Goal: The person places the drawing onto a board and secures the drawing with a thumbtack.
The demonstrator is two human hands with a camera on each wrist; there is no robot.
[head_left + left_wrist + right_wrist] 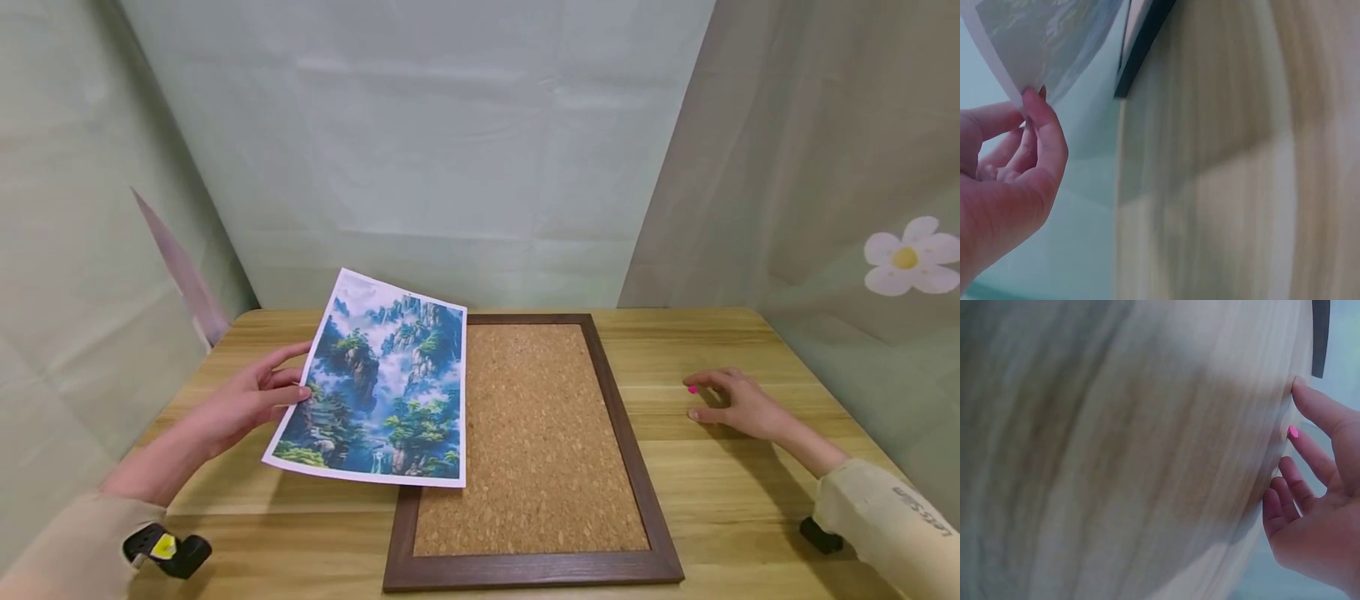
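A printed picture (pixel 382 383) of misty green mountains is held tilted above the table, its right edge over the left side of a cork board (pixel 532 442) in a dark wooden frame (pixel 630 467). My left hand (pixel 258 398) pinches the print's left edge between thumb and fingers; the left wrist view shows that pinch on the white paper border (pixel 1016 87). To the right of the frame, my right hand (pixel 731 402) rests on the wooden table (pixel 750 500) with loosely bent fingers and holds nothing. One fingertip bears a pink nail (pixel 1294 431).
Pale green cloth walls close in the table at the back and both sides. A white flower (pixel 907 257) decorates the right cloth. Bare wood shows on both sides of the frame.
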